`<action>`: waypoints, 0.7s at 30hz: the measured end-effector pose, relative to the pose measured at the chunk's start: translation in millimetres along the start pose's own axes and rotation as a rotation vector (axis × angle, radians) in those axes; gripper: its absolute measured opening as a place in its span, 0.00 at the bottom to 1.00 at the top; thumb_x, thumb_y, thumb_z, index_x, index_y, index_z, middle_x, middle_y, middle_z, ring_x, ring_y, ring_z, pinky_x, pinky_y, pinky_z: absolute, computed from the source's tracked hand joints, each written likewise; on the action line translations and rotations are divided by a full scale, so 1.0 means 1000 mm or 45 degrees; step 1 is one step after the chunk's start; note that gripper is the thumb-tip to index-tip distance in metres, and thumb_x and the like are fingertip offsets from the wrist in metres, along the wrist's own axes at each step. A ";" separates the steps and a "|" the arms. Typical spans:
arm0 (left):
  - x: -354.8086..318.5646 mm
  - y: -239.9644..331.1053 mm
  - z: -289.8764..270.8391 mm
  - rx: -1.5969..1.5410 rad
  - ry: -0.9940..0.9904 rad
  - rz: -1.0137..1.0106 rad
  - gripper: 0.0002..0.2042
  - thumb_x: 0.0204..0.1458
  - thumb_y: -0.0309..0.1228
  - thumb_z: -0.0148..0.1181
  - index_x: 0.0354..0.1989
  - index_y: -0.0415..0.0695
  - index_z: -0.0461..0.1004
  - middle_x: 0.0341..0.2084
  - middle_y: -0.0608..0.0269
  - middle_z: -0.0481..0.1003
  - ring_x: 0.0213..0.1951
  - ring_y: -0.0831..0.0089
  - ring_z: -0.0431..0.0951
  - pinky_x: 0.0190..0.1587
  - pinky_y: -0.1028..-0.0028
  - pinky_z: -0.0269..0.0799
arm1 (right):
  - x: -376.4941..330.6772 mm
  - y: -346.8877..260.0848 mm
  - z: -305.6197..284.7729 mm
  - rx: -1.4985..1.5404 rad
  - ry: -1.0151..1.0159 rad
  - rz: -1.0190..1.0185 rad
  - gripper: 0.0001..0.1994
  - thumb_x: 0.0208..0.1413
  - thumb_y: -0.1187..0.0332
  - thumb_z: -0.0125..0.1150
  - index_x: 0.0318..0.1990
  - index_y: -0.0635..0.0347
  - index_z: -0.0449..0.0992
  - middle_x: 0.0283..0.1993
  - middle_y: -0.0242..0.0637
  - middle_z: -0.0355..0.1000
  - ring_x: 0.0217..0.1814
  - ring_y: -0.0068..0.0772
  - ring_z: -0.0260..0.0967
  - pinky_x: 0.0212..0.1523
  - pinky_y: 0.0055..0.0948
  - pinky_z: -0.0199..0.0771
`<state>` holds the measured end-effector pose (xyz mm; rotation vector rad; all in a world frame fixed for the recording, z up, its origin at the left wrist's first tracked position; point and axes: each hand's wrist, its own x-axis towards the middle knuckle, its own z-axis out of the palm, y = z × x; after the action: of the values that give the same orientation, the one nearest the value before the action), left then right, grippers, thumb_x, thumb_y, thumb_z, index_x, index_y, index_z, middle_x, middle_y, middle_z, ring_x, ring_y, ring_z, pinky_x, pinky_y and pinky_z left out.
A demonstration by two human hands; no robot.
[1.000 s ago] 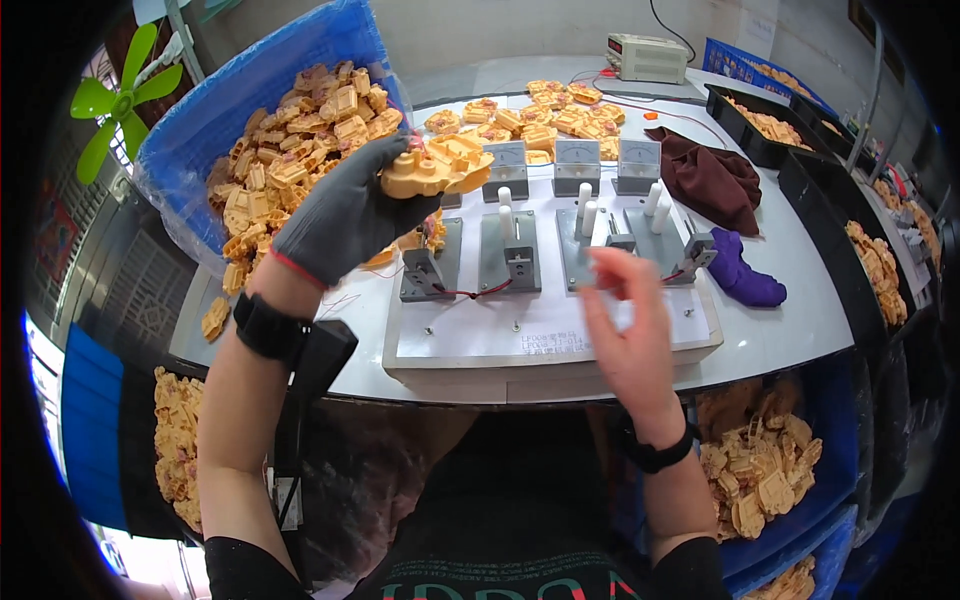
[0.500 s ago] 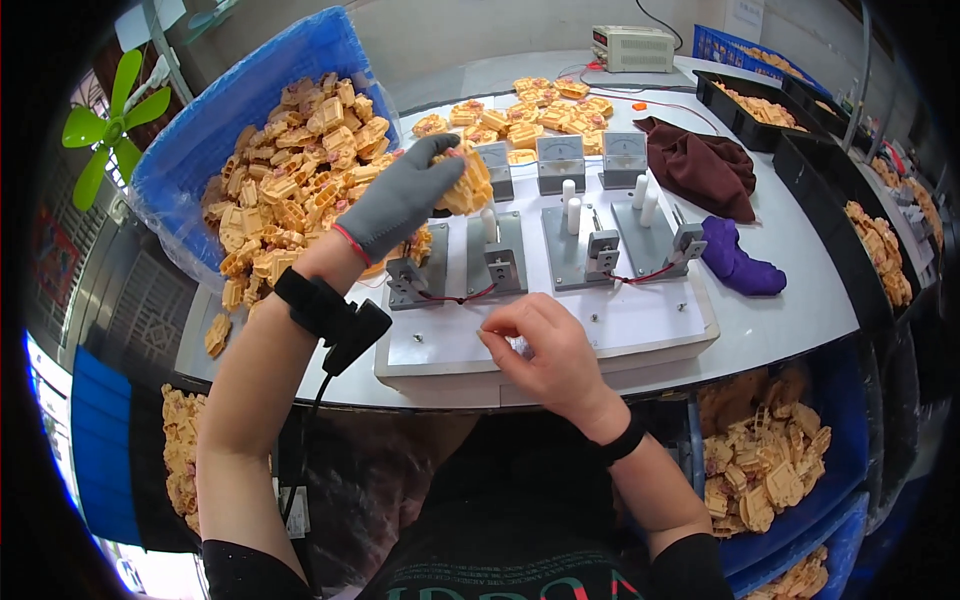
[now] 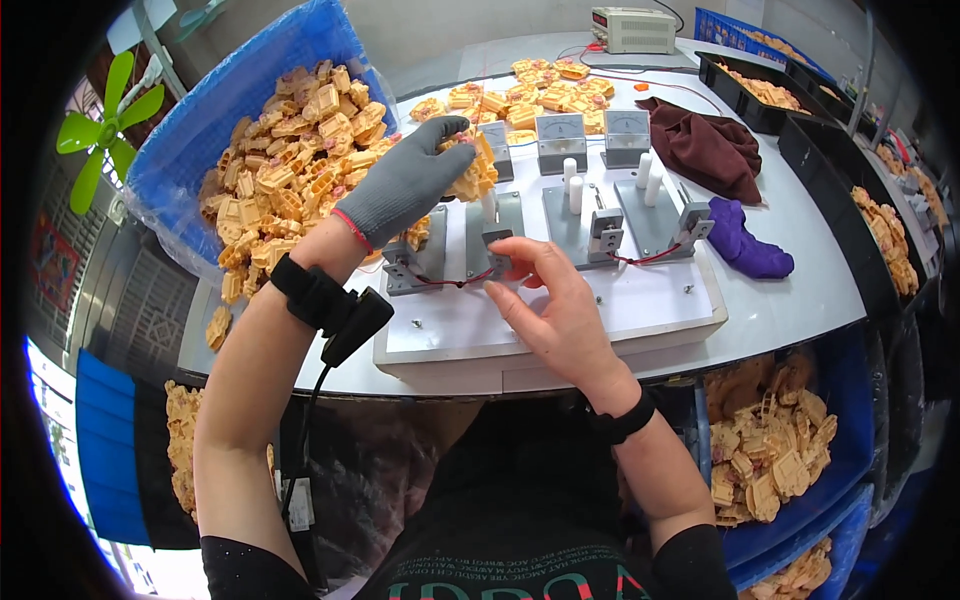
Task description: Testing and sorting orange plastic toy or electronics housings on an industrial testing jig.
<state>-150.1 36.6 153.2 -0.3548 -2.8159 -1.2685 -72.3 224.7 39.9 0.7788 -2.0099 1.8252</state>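
My left hand (image 3: 405, 185), in a grey knit glove, is closed on a pale yellow plastic part (image 3: 477, 170); the fingers hide some of it, so I cannot tell if it is one piece or more. It hovers over the left pair of grey metal test fixtures (image 3: 506, 215), which carry white posts and red-black wires. My bare right hand (image 3: 565, 320) has thumb and fingers apart, with nothing seen between them. Its fingertips are at the upright metal block (image 3: 497, 247) of the second fixture; whether they touch it is unclear. Behind stand small panel meters (image 3: 561, 142).
A blue lined crate (image 3: 175, 160) heaped with yellow parts stands at left. More parts (image 3: 525, 105) lie behind the meters. A dark red cloth (image 3: 705, 150) and purple cloth (image 3: 745, 245) lie right. Black trays (image 3: 815, 185) line the far right; a power supply (image 3: 633, 30) stands behind.
My right hand has moved up and forward to the second fixture's block, its thumb and fingers spreading. My left hand, still holding the part, has shifted slightly upward.
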 end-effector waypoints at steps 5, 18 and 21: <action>-0.011 0.014 0.005 0.287 -0.104 0.024 0.30 0.62 0.45 0.56 0.67 0.38 0.64 0.51 0.51 0.76 0.50 0.71 0.77 0.54 0.73 0.72 | 0.002 0.001 -0.006 0.140 -0.103 0.018 0.14 0.56 0.69 0.66 0.48 0.59 0.74 0.39 0.35 0.68 0.37 0.28 0.67 0.41 0.27 0.72; -0.028 0.006 -0.002 0.472 -0.116 0.237 0.31 0.64 0.51 0.49 0.67 0.40 0.62 0.50 0.40 0.76 0.51 0.48 0.77 0.55 0.62 0.71 | -0.005 0.002 0.005 -0.002 0.158 0.015 0.19 0.55 0.74 0.65 0.54 0.60 0.71 0.45 0.39 0.70 0.39 0.31 0.69 0.43 0.29 0.72; -0.067 0.013 -0.016 0.033 0.187 0.185 0.27 0.62 0.42 0.56 0.65 0.39 0.65 0.46 0.50 0.78 0.47 0.65 0.79 0.52 0.70 0.72 | -0.009 0.006 0.002 -0.124 0.233 -0.047 0.17 0.55 0.75 0.65 0.52 0.60 0.71 0.44 0.39 0.70 0.40 0.30 0.68 0.44 0.29 0.72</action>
<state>-83.2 20.0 165.3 -0.4365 -2.6292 -1.1768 -67.9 224.8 29.4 0.5938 -1.9383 1.6979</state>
